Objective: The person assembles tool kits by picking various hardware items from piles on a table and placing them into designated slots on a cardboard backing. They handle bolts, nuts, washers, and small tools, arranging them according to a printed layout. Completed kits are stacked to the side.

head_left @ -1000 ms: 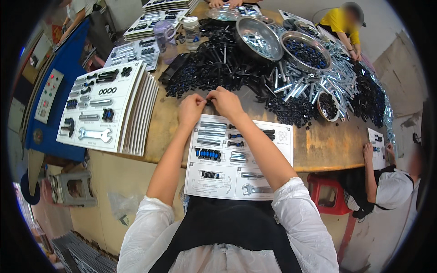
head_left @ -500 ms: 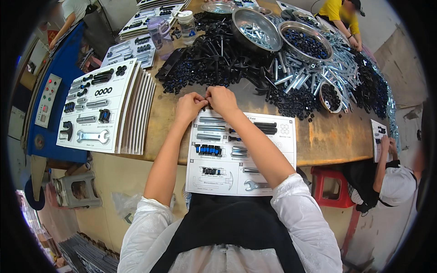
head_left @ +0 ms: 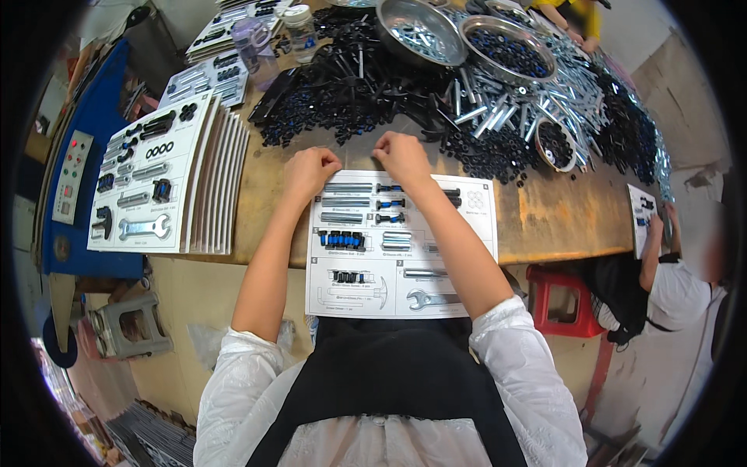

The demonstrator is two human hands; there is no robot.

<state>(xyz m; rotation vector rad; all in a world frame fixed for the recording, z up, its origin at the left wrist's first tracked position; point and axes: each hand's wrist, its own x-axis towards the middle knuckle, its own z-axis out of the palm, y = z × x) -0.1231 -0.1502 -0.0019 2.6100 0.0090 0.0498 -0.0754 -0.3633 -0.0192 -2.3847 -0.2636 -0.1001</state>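
Observation:
A white printed card [head_left: 481, 247] lies at the table's front edge, between my forearms. Fixed to it are silver sleeves [head_left: 347, 203], black bolts with blue bands [head_left: 341, 240] and an open-ended wrench [head_left: 430, 299]; some parts lie behind my right forearm. Just past the card's upper left corner, my left hand [head_left: 310, 172] is closed, fingertips bunched. My right hand [head_left: 404, 161] is also closed, in a pinch beyond the upper edge. A gap separates the two hands. Whatever either one pinches is too small or hidden to make out.
Filled cards stand stacked [head_left: 173, 179] at left. Loose black bolts [head_left: 311, 109] and silver sleeves [head_left: 498, 113] heap up ahead, with steel bowls [head_left: 510, 50] among them. A lidded jar [head_left: 299, 35] stands behind. At right, a co-worker [head_left: 675, 272] handles another card near a red stool [head_left: 562, 303].
My hands were together at the card's upper edge and have now parted, left hand leftward, right hand rightward. A small dark piece showed beneath them before. The whole view has shifted slightly.

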